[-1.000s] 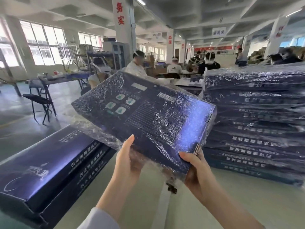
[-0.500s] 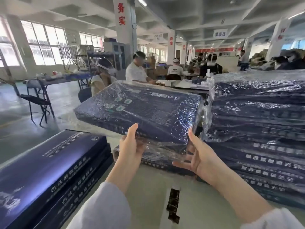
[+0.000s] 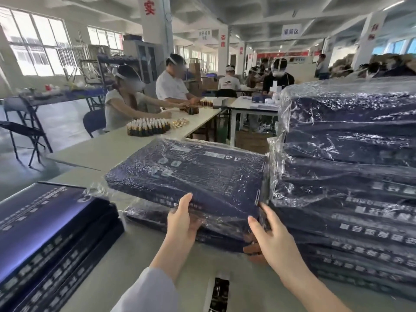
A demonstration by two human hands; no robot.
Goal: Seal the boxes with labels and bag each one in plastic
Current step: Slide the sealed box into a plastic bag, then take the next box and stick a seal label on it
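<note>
A flat dark blue box in crinkled clear plastic (image 3: 191,174) lies almost level on a low pile of bagged boxes (image 3: 148,216) in the middle of the table. My left hand (image 3: 183,218) grips its near edge, thumb on top and fingers underneath. My right hand (image 3: 267,235) holds the near right corner, thumb up along the edge and fingers curled under the plastic. To the right stands a tall stack of bagged boxes (image 3: 351,176). At the left sits a stack of unbagged dark blue boxes (image 3: 45,233).
A strip of dark labels on white backing (image 3: 219,293) lies on the pale table (image 3: 139,262) at the near edge. Behind, people sit at another table (image 3: 126,143) with rows of small bottles (image 3: 146,127). A folding chair (image 3: 27,134) stands far left.
The bagged box has come down from a raised tilt to lie nearly flat on the low pile. Both hands moved forward and down with it.
</note>
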